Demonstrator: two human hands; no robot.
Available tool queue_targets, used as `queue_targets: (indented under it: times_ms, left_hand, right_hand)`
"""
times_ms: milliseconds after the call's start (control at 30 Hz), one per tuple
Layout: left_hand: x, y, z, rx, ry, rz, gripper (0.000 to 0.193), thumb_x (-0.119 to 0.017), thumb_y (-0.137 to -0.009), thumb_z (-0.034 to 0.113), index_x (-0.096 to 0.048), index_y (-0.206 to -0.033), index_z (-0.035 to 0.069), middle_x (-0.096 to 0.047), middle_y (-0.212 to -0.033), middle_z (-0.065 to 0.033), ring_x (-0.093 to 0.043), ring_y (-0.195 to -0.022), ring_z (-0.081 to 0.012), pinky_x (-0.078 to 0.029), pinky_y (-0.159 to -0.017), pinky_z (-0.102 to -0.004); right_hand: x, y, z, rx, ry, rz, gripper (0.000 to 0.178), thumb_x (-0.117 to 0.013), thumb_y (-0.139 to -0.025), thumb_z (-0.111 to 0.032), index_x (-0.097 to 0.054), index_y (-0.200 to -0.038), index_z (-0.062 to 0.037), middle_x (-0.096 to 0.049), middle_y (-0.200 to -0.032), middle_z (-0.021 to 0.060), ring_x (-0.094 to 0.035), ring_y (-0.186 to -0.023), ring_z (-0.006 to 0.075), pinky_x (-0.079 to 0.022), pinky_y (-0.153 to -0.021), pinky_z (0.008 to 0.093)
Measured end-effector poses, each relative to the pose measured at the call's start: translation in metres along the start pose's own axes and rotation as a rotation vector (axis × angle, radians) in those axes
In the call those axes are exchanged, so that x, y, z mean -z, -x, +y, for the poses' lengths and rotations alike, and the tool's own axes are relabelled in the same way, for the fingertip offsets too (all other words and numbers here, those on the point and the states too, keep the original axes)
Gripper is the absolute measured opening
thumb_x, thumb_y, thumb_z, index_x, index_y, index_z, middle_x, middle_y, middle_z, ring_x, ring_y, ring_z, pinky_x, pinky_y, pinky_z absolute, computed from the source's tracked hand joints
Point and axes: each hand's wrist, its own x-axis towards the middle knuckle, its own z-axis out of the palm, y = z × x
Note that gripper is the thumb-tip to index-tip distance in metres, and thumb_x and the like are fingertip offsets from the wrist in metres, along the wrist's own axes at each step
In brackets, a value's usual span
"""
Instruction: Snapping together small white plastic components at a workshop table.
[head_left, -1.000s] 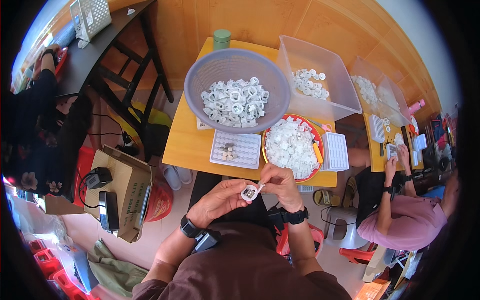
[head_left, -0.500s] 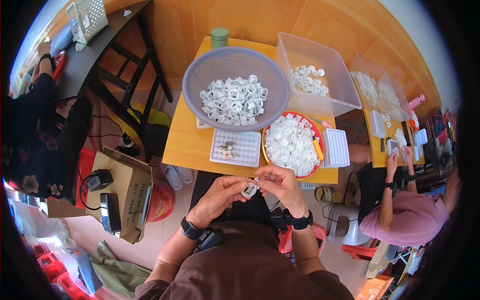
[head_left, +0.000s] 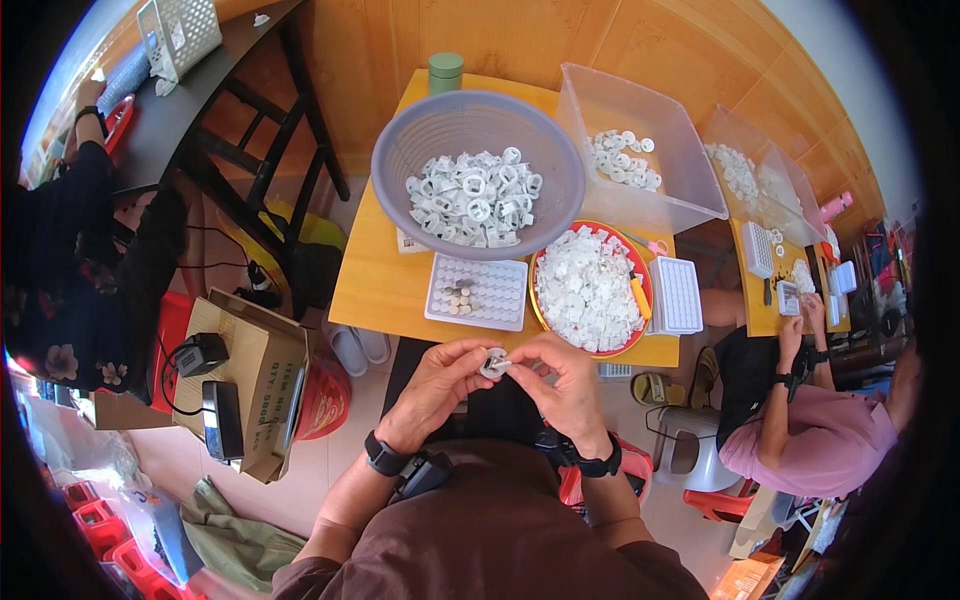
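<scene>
Between the fingertips of my left hand (head_left: 447,383) is a small round white plastic part (head_left: 492,364), its open side showing something dark inside. My right hand (head_left: 560,378) pinches a tiny white piece (head_left: 504,366) against that part's right edge. Both hands are closed and sit just off the near edge of the yellow table (head_left: 385,285). Beyond them lie a white gridded tray (head_left: 500,302) with several small metal cylinders (head_left: 461,297), and a red round tray (head_left: 647,297) heaped with small white pieces (head_left: 585,285).
A grey-purple basket (head_left: 400,200) of white parts stands behind the white tray. To its right is a clear plastic bin (head_left: 670,195); a green canister (head_left: 445,72) stands at the back. Stacked white trays (head_left: 676,296) are at the right edge. A co-worker (head_left: 810,430) sits at the right.
The round part has tilted and risen slightly in my left fingers. My right fingers have brought the small white piece down from above the part onto its right side.
</scene>
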Motion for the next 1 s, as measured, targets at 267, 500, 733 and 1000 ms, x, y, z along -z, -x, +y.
queue_targets:
  times_ms: [267,500,733,1000]
  left_hand:
    - [-0.001,0.002,-0.002,-0.029,-0.063,0.028,0.022,-0.059,-0.087,0.012,-0.061,-0.106,0.001,-0.064,-0.096,-0.0069,-0.061,-0.082,-0.0111,-0.051,-0.070,-0.0223]
    - [-0.003,0.002,-0.001,-0.052,-0.121,0.042,0.021,-0.060,-0.086,0.012,-0.062,-0.105,0.002,-0.064,-0.093,-0.0065,-0.060,-0.079,-0.0103,-0.050,-0.069,-0.0218]
    - [-0.003,0.001,-0.001,-0.043,-0.126,0.038,0.021,-0.060,-0.087,0.013,-0.062,-0.105,0.001,-0.064,-0.093,-0.0061,-0.059,-0.079,-0.0105,-0.050,-0.070,-0.0224]
    - [-0.005,0.000,-0.001,-0.029,-0.168,0.040,0.021,-0.057,-0.088,0.011,-0.062,-0.106,0.001,-0.063,-0.098,-0.0070,-0.060,-0.086,-0.0118,-0.051,-0.074,-0.0251]
  right_hand:
    - [-0.005,0.001,-0.006,-0.045,0.108,-0.041,0.010,-0.064,-0.075,0.002,-0.063,-0.085,0.0004,-0.058,-0.081,0.0050,-0.058,-0.069,0.0118,-0.047,-0.058,0.0224]
    - [-0.007,-0.001,-0.008,-0.023,0.116,-0.017,0.010,-0.065,-0.074,0.004,-0.062,-0.083,0.0006,-0.058,-0.077,0.0061,-0.060,-0.066,0.0127,-0.048,-0.058,0.0233]
    - [-0.006,-0.002,-0.008,-0.007,0.127,-0.022,0.010,-0.064,-0.073,0.005,-0.061,-0.081,-0.0002,-0.058,-0.075,0.0057,-0.059,-0.064,0.0130,-0.047,-0.056,0.0236]
    - [-0.016,0.001,-0.003,0.104,0.252,0.076,0.008,-0.061,-0.073,0.004,-0.057,-0.076,-0.0022,-0.052,-0.071,0.0092,-0.055,-0.055,0.0243,-0.042,-0.049,0.0328]
